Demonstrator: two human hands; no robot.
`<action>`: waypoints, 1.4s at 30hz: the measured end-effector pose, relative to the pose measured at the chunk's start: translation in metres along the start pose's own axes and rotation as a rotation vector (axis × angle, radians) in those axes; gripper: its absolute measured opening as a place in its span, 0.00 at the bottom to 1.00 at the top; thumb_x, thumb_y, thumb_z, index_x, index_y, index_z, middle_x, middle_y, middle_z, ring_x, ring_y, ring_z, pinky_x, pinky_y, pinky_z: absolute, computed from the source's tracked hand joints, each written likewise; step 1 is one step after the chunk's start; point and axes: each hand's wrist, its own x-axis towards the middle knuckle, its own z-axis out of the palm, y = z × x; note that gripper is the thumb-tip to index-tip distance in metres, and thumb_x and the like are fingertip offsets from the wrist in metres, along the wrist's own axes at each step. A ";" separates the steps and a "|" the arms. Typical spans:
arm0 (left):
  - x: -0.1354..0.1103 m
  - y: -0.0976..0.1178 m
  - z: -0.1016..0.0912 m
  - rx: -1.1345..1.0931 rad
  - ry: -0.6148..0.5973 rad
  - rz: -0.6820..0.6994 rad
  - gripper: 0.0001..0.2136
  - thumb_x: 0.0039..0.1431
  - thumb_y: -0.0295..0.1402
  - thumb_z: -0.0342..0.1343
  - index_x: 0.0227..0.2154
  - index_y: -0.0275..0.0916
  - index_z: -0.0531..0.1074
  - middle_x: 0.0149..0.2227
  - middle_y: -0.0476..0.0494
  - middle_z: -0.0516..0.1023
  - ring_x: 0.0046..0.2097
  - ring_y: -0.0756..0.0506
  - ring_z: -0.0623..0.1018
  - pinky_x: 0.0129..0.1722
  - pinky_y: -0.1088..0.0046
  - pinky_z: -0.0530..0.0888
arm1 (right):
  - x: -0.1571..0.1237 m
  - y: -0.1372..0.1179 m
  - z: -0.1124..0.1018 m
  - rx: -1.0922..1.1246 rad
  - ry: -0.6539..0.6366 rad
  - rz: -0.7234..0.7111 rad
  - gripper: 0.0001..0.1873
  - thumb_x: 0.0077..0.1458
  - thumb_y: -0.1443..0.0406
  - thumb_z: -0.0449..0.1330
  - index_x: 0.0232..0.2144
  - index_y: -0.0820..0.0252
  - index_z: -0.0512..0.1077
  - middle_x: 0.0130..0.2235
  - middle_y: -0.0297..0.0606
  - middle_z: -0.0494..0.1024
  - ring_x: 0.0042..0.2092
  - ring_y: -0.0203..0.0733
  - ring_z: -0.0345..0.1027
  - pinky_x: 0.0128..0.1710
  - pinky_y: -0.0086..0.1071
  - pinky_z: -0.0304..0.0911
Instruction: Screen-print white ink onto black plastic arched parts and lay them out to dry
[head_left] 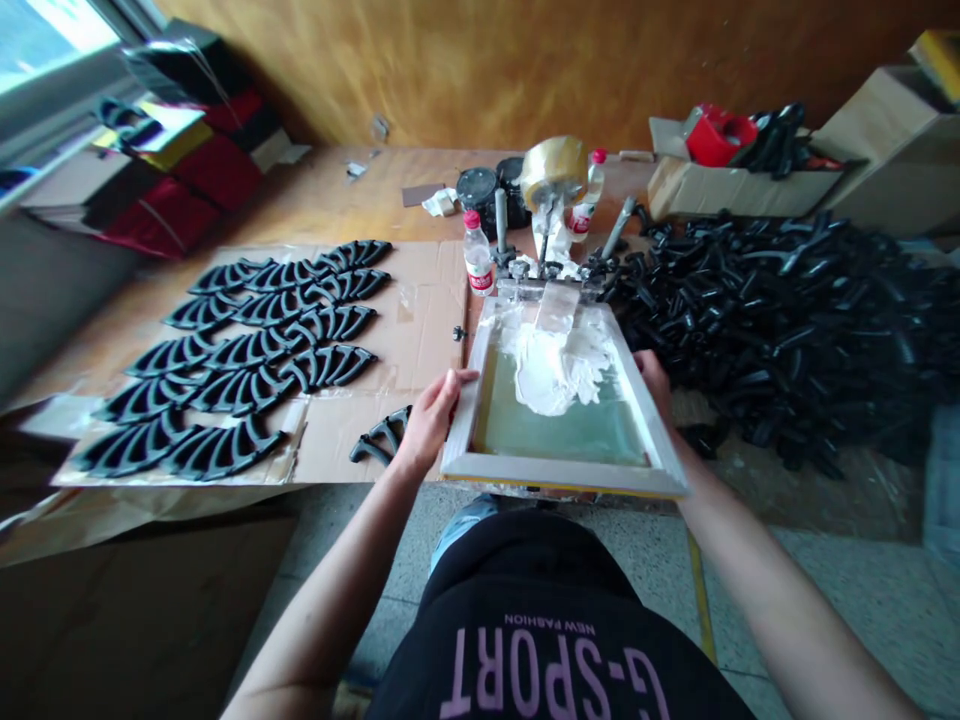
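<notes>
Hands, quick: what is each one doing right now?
Left hand: closed on the frame, left rail.
Right hand: against the frame's right rail; grip cannot be told.

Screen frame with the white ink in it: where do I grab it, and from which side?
Take the screen frame by its long side rails, coming in from left and right, about where the left hand and right hand sit. The far end is held in the clamp and the mesh carries white ink, so keep off both.
</notes>
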 end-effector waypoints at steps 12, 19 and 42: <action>0.014 -0.113 0.005 0.124 -0.036 -0.216 0.30 0.57 0.49 0.55 0.61 0.45 0.63 0.34 0.48 0.77 0.32 0.48 0.76 0.29 0.76 0.69 | 0.032 -0.092 0.023 -0.193 -0.457 -0.333 0.05 0.55 0.64 0.62 0.35 0.59 0.73 0.36 0.40 0.76 0.41 0.46 0.68 0.38 0.34 0.60; 0.008 -0.107 0.008 0.098 0.022 -0.231 0.29 0.56 0.48 0.57 0.58 0.40 0.67 0.33 0.45 0.78 0.32 0.47 0.77 0.31 0.75 0.72 | -0.006 -0.076 -0.011 -0.072 -0.651 -0.636 0.07 0.53 0.72 0.57 0.31 0.58 0.74 0.33 0.36 0.76 0.38 0.41 0.67 0.36 0.30 0.57; 0.023 0.059 0.010 -0.146 0.086 0.173 0.26 0.63 0.55 0.43 0.42 0.39 0.75 0.32 0.43 0.79 0.27 0.50 0.75 0.23 0.76 0.70 | 0.109 -0.010 -0.049 -0.015 0.073 0.088 0.21 0.63 0.56 0.51 0.52 0.62 0.69 0.38 0.41 0.77 0.39 0.44 0.70 0.43 0.39 0.64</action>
